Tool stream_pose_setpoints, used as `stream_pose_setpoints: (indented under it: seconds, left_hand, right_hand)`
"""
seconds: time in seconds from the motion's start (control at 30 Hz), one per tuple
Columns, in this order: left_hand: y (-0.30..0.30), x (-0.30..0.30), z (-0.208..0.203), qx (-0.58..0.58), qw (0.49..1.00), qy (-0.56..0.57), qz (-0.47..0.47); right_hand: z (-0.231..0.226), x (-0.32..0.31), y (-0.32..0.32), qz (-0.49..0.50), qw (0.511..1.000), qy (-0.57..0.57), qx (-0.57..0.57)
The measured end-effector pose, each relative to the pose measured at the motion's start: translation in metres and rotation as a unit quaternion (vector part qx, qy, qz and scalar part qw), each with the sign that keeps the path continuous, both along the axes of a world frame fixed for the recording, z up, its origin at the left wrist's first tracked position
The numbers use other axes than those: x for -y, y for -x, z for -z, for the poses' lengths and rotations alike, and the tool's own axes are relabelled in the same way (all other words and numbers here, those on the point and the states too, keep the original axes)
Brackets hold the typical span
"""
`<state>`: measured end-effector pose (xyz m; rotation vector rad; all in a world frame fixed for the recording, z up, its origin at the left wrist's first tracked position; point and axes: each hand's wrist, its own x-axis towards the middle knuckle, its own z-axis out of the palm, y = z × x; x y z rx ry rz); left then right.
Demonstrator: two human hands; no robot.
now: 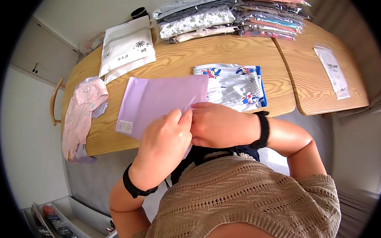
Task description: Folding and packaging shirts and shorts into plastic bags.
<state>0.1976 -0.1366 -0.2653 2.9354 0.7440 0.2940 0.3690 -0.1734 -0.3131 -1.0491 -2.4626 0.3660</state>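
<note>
A flat lilac packaging bag [157, 94] lies across the front of the table, with a small white label near its lower left corner. My left hand [164, 145] is closed, its fingers pinching the bag's right-hand edge. My right hand [224, 125] meets it there, fingers bent and gripping the same edge. The fingertips of both hands press close together, and what lies between them is partly hidden. Just beyond my right hand, folded white shorts [231, 87] with blue and red cartoon prints and a blue trim lie partly under the bag.
Pink patterned clothing [83, 111] hangs over the table's left end. White printed pouches [128, 47] lie at the back left. Stacks of bagged folded clothes [198, 22] stand at the back. A clear printed bag [332, 71] rests on the right leaf of the wooden table [260, 50].
</note>
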Motion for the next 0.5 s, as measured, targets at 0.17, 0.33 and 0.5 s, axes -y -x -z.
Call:
stream_pose_setpoints:
  seconds: [0.17,0.33,0.5]
  left_hand:
    - [-0.007,-0.011,0.01,0.082,0.996,0.026,-0.015]
    - [-0.016,-0.018,0.015,0.072,0.997,0.03,-0.004]
    - [-0.017,-0.019,0.017,0.093,0.994,0.063,-0.006]
  right_hand:
    - [-0.009,0.014,-0.087,0.407,0.895,0.062,-0.171]
    - [0.06,0.03,-0.143,0.592,0.805,0.029,-0.029]
    - [0.05,0.028,-0.14,0.592,0.77,0.235,-0.038]
